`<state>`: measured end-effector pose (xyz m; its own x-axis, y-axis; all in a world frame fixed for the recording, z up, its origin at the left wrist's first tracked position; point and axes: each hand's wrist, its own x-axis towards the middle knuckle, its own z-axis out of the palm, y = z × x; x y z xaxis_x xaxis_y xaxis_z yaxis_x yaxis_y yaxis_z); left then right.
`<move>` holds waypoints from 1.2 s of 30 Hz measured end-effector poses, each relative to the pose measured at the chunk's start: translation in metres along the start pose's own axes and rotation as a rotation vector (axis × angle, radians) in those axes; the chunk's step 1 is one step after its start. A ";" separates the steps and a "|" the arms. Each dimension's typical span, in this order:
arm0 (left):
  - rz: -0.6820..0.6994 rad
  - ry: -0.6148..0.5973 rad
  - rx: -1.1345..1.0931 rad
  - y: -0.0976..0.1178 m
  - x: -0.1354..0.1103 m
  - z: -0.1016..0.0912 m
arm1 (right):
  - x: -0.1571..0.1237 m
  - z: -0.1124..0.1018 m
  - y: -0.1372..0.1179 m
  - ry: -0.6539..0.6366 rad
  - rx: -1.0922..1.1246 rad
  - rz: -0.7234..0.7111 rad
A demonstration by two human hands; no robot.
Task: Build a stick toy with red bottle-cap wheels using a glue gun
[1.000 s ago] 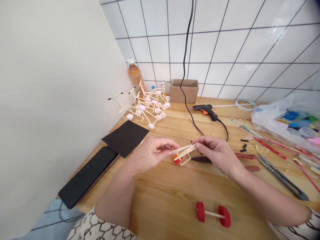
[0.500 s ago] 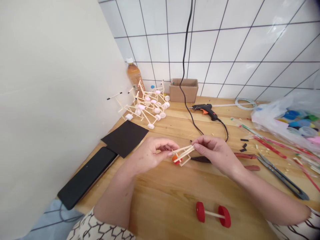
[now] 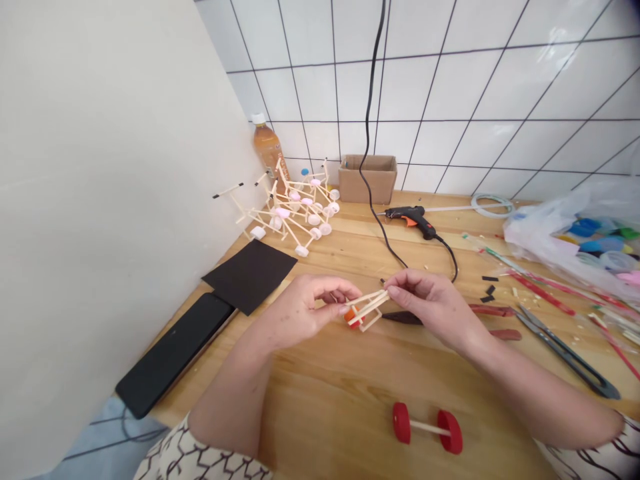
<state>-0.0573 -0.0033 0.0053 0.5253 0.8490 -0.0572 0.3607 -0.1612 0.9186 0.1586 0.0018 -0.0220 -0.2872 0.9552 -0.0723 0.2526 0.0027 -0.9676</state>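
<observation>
Between my hands is a small frame of thin wooden sticks (image 3: 369, 308), raised over the table. An orange-red bottle cap (image 3: 353, 317) shows at its left end, partly behind the sticks. My left hand (image 3: 313, 303) pinches the frame's left end between thumb and fingers. The thumb and forefinger of my right hand (image 3: 425, 297) are closed on its right tip, where the sticks come together. Closer to me, two red caps (image 3: 450, 432) joined by a wooden stick (image 3: 429, 427) lie on the table like a pair of wheels. Pliers (image 3: 403, 318) lie partly hidden behind my right hand.
Finished stick-and-cap models (image 3: 295, 210) crowd the back left beside a bottle (image 3: 267, 147). A cardboard box (image 3: 369, 180) and a glue gun (image 3: 413, 219) with its cord stand behind. Scissors-like snips (image 3: 565, 350) and a bag of caps (image 3: 580, 233) are right; a phone (image 3: 175, 353) and black sheet (image 3: 250, 275) left.
Almost nothing differs. The view has shifted very slightly; both hands keep the same grip on the wooden frame.
</observation>
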 end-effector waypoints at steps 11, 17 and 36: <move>-0.016 -0.010 -0.047 0.001 0.001 0.004 | 0.000 0.000 -0.001 0.004 0.004 -0.006; -0.068 0.008 -0.064 0.001 0.004 0.008 | 0.000 0.000 -0.001 0.010 -0.002 -0.003; -0.167 0.091 -0.115 0.007 0.004 0.013 | 0.000 0.000 -0.001 0.004 -0.007 -0.005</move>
<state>-0.0424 -0.0077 0.0063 0.3919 0.9019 -0.1818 0.3443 0.0395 0.9380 0.1587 0.0016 -0.0211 -0.2844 0.9564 -0.0665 0.2578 0.0094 -0.9662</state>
